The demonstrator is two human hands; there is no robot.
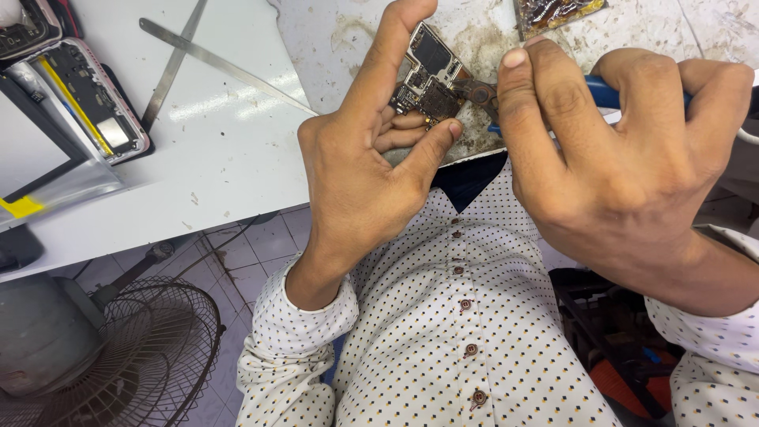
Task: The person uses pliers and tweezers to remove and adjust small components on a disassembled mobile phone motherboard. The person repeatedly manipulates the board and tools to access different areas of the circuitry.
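Head view: left hand (pixel 360 170) pinches a phone circuit board (pixel 427 75) upright; right hand (pixel 624 154), just right of the board, grips blue-handled pliers (pixel 605 93) whose tip touches it.

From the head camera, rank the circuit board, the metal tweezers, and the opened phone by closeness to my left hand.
1. Circuit board: held in the left hand.
2. Metal tweezers: on the white table, up-left.
3. Opened phone: far left edge.

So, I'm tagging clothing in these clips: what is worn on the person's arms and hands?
Both hands, left hand and right hand, are bare: no gloves, rings or watch show. Long white sleeves with small dark and yellowish dots end in buttoned cuffs at the wrists, matching the shirt with brown buttons.
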